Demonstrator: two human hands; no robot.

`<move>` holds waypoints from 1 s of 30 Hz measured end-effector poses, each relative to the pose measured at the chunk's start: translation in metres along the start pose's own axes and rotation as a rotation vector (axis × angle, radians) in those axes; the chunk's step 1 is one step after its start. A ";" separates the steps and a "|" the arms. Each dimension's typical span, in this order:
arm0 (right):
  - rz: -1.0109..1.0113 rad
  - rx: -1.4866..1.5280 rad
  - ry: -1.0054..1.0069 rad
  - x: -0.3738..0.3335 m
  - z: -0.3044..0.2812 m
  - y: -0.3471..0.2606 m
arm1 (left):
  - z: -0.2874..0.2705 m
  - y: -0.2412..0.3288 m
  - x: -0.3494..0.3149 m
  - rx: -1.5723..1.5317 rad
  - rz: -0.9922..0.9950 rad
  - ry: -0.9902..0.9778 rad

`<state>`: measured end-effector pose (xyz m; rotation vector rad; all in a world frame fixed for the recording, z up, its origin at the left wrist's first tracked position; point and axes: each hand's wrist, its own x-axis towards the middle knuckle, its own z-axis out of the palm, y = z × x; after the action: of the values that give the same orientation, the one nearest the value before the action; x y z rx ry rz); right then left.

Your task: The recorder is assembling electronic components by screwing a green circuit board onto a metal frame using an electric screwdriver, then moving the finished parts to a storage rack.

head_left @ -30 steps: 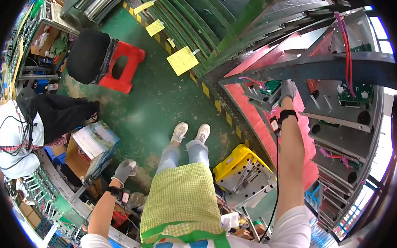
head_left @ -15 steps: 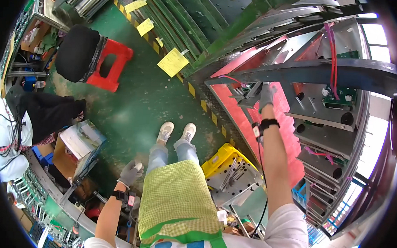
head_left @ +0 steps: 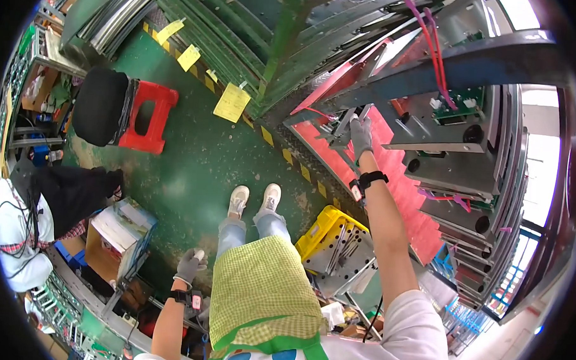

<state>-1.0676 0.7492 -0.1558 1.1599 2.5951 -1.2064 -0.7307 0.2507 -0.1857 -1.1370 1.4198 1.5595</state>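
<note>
My right hand, in a grey glove, reaches out to the far right among the rack's metal frames. Its fingers close on a small grey metal bracket above a red board. The palm side of that grip is hidden. A thin red wire runs up to the bracket from the left. My left hand, also gloved, hangs low at my left side, fingers loosely bent and nothing visible in them. Its pale thumb tip shows.
Grey metal chassis plates with circuit boards stand stacked at right behind a dark bar. A yellow crate of metal parts sits near my right leg. To the left are a red stool, a cardboard box and a seated person.
My view has shifted, so the rack and stool sit farther left and the floor things lower. My right hand stays at the bracket, which shows more fully. My left hand remains low.
</note>
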 end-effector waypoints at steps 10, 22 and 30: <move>0.067 -0.314 0.097 0.014 0.018 -0.043 | 0.019 0.024 -0.011 0.088 0.043 -0.010; 0.224 0.088 -0.063 0.056 -0.032 0.068 | 0.008 0.006 -0.015 0.003 0.019 -0.020; -0.090 0.197 0.051 0.020 -0.050 0.122 | 0.000 -0.009 0.002 0.148 -0.032 -0.005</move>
<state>-0.9903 0.8456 -0.2055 1.1295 2.6411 -1.4991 -0.7230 0.2518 -0.1904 -1.0623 1.4803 1.4097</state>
